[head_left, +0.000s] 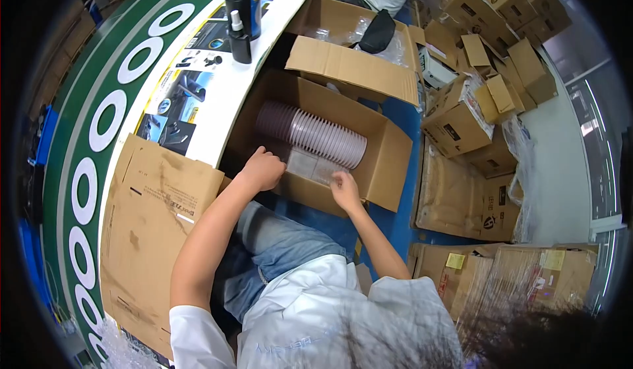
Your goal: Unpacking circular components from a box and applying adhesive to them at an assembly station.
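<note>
An open cardboard box (386, 165) stands in front of me. Inside it lies a long row of nested round, ribbed pieces (330, 138), whitish on the right and purplish-brown on the left. A flat translucent pack (308, 165) rests on the near side of that row. My left hand (265, 169) is at the near left of the box, fingers curled; what they hold, if anything, is hidden. At the pack's right end, my right hand (345, 190) has its fingertips closed on the pack's edge.
A flattened cardboard sheet (155, 204) lies on the white table to my left. Dark bottles (242, 13) stand farther along it. Another open box (356, 66) holds clear plastic and a black item. Cartons (458, 115) are piled at the right.
</note>
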Tool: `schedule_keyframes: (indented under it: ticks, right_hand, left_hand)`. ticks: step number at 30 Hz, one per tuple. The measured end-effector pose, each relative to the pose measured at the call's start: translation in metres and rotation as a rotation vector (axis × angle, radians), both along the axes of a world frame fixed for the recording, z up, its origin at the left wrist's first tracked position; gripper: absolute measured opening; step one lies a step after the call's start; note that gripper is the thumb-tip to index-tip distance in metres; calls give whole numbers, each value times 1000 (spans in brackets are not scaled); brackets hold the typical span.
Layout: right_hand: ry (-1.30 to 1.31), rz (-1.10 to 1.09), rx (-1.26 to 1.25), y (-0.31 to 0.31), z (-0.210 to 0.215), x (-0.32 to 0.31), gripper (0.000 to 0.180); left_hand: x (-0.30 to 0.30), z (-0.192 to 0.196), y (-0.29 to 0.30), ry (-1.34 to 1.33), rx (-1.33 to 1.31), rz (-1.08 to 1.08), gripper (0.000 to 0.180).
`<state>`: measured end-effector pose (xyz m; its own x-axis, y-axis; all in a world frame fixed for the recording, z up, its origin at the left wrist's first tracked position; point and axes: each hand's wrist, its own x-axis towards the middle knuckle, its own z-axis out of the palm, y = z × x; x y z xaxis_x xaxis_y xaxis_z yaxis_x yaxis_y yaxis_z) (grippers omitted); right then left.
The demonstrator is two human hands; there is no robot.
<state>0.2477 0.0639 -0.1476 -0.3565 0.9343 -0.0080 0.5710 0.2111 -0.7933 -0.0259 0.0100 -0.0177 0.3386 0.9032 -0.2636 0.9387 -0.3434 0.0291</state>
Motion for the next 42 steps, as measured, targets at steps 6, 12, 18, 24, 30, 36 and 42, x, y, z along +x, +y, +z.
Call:
schedule_keyframes:
  ticks: [6, 12, 18, 24, 30, 36, 42]
  right_hand:
    - [-575, 180, -20, -8, -70, 22, 72]
    - [-763, 227, -112, -7, -77, 16, 79]
    - [-759, 285, -127, -1, -75, 22, 78]
    - [-726, 257, -134, 4, -75, 23, 64]
    - [-660, 263, -182, 11, -84, 15, 46]
    - [-302, 279, -342, 36, -99, 44, 45]
    - [150, -173, -44, 52, -38, 80, 21]
  left_hand:
    - [-6, -5, -3, 76, -48, 19, 17]
    - [-7, -3, -7, 74, -55, 42, 14]
    - [-2, 1, -9, 48, -24, 21, 13]
    - [4, 2, -8, 20, 17, 12, 13]
    - [1, 9, -12, -35, -7, 41, 10]
    - [5, 8, -10, -96, -53, 53, 14]
    - [11, 5, -13, -88, -68, 2, 18]
